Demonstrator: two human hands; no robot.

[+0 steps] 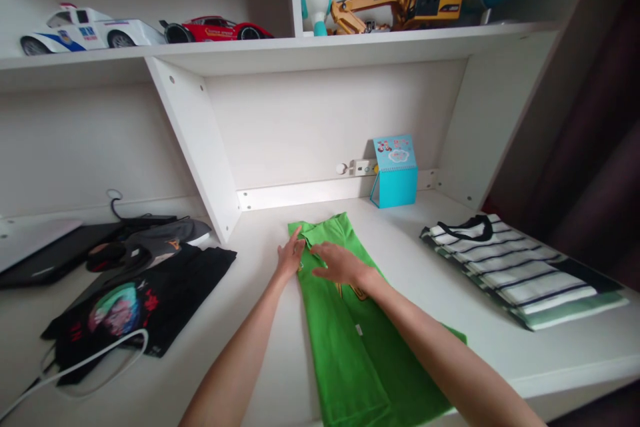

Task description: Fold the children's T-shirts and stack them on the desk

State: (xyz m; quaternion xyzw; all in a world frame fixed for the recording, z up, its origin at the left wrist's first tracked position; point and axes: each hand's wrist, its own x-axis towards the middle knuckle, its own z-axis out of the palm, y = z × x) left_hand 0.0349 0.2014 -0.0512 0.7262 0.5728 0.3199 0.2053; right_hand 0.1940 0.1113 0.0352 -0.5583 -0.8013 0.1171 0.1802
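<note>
A green T-shirt (340,340) lies lengthwise on the white desk, its left side folded inward over the body. A small white tag shows on the folded part, and some yellow print peeks out under my right forearm. At the shirt's upper left edge, close to the collar, my left hand (290,257) rests with its index finger stretched out, touching the fabric. My right hand (340,263) is just beside it, over the upper part of the shirt, with fingers extended and apart. Whether its fingertips press on the cloth I cannot tell.
Folded striped clothes (520,267) are stacked at the right. A black printed garment (125,313), a white cable (100,353) and a dark cap (170,238) lie left. A blue desk calendar (397,180) stands behind. Toy vehicles line the shelf (350,50) above.
</note>
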